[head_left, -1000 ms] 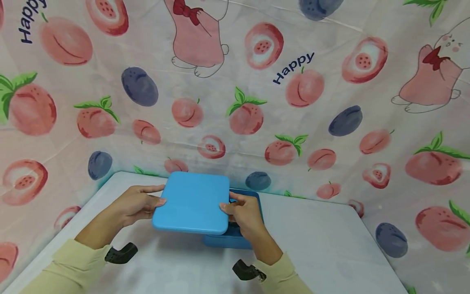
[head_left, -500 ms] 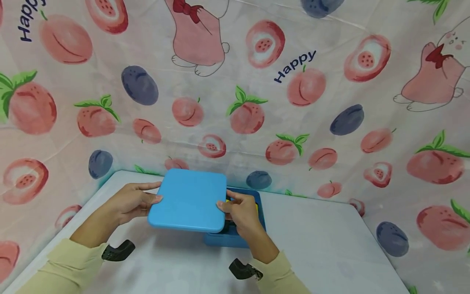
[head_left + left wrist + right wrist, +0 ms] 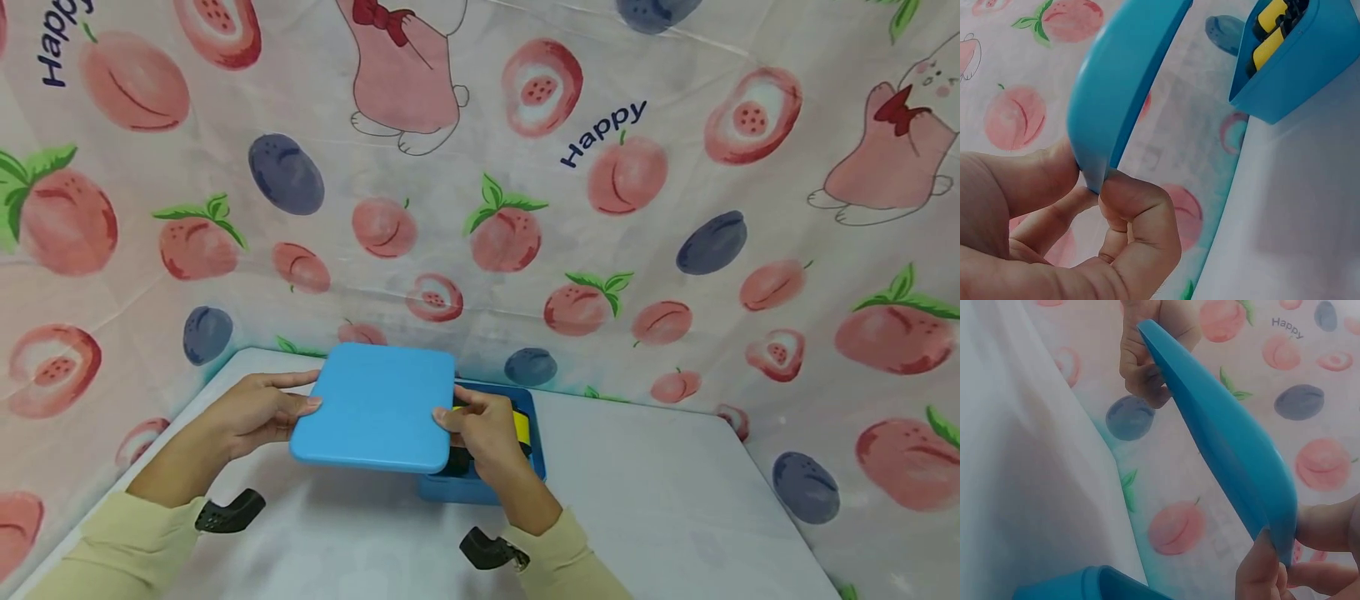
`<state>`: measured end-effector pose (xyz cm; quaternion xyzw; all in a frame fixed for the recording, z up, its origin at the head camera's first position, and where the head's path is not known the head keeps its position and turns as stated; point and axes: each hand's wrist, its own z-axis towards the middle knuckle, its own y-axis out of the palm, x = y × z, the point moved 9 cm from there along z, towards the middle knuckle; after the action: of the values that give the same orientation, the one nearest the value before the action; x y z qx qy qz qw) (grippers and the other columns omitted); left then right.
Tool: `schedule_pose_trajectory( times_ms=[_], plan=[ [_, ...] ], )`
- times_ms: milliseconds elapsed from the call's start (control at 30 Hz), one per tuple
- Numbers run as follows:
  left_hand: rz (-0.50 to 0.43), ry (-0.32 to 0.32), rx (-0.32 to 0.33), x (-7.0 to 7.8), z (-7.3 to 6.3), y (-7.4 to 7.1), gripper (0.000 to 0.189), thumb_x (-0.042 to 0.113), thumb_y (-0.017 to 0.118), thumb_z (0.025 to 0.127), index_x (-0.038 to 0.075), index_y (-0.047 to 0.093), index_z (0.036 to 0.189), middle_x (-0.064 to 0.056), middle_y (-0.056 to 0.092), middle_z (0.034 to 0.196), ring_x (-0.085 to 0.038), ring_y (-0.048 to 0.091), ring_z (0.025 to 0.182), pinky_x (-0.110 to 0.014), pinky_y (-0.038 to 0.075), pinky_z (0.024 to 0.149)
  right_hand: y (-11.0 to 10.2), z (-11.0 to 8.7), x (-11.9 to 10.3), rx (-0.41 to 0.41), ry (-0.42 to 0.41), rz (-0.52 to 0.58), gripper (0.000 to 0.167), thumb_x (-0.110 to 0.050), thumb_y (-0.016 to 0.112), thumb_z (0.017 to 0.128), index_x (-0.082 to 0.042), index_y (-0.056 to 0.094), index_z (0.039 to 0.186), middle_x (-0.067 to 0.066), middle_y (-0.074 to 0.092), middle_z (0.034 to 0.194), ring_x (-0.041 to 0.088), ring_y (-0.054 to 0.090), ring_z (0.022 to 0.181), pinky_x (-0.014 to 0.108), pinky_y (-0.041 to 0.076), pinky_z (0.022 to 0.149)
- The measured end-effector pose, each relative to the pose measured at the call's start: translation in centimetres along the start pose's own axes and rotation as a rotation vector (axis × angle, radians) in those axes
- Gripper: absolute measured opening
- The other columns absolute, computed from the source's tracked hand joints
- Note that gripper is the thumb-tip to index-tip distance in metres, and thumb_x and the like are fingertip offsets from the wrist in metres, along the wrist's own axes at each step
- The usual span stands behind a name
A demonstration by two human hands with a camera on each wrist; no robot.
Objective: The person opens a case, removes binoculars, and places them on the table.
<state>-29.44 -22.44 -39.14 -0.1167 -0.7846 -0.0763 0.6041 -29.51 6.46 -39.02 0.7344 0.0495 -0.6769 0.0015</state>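
Note:
A light blue square lid (image 3: 375, 408) is held up between both hands, above the white table. My left hand (image 3: 258, 414) pinches its left edge, thumb on top and fingers underneath. At the opposite edge my right hand (image 3: 491, 437) has the same pinch, which the right wrist view shows from the side with the lid (image 3: 1229, 444) edge-on. Behind and partly beneath the lid and right hand stands a blue plastic box (image 3: 461, 491) with its top uncovered. Yellow and black items (image 3: 1269, 53) lie in it; their kind is unclear.
The box rests toward the back of the white table (image 3: 660, 500). A peach-printed cloth (image 3: 420, 175) hangs behind the table and along its sides. Black wrist-worn devices (image 3: 231, 511) sit at both cuffs.
Both hands have carried the lid a little to the left, off the box. More of the box's inside and its yellow contents now show at the right.

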Motion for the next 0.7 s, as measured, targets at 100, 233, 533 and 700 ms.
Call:
schedule_pose_trajectory(
  times_ms=[100, 233, 533, 700],
  plan=[
    [-0.003, 0.013, -0.014, 0.0, -0.1, -0.3, 0.081, 0.014, 0.069, 0.1, 0.001, 0.021, 0.164, 0.003, 0.077, 0.111, -0.016, 0.077, 0.092, -0.039, 0.065, 0.086, 0.4, 0.0, -0.1, -0.014, -0.003, 0.008, 0.057, -0.012, 0.079, 0.093, -0.001, 0.059, 0.145, 0.017, 0.076, 0.111, 0.013, 0.076, 0.085, 0.038, 0.065, 0.084],
    [-0.01, 0.018, -0.027, 0.2, -0.2, -0.7, 0.081, 0.013, 0.068, 0.101, 0.001, 0.019, 0.164, 0.006, 0.077, 0.109, -0.015, 0.077, 0.093, -0.038, 0.065, 0.086, 0.7, 0.1, -0.1, -0.019, -0.002, 0.014, 0.058, -0.012, 0.079, 0.093, -0.001, 0.058, 0.146, 0.016, 0.077, 0.11, 0.012, 0.075, 0.084, 0.037, 0.065, 0.084],
    [-0.004, 0.016, -0.038, 0.2, -0.3, -1.4, 0.081, 0.012, 0.066, 0.102, 0.0, 0.015, 0.165, 0.01, 0.075, 0.108, -0.012, 0.076, 0.094, -0.036, 0.064, 0.086, 1.5, 0.2, -0.1, -0.012, 0.001, 0.018, 0.059, -0.011, 0.08, 0.092, -0.001, 0.058, 0.146, 0.016, 0.077, 0.106, 0.012, 0.076, 0.083, 0.038, 0.065, 0.083],
    [0.0, 0.02, -0.04, 0.2, -0.5, -1.7, 0.083, 0.012, 0.066, 0.102, 0.0, 0.014, 0.165, 0.011, 0.076, 0.108, -0.013, 0.076, 0.095, -0.036, 0.064, 0.086, 1.9, 0.3, -0.1, -0.012, 0.002, 0.027, 0.059, -0.011, 0.08, 0.091, 0.0, 0.058, 0.146, 0.016, 0.076, 0.1, 0.013, 0.076, 0.081, 0.038, 0.065, 0.082]
  ],
)
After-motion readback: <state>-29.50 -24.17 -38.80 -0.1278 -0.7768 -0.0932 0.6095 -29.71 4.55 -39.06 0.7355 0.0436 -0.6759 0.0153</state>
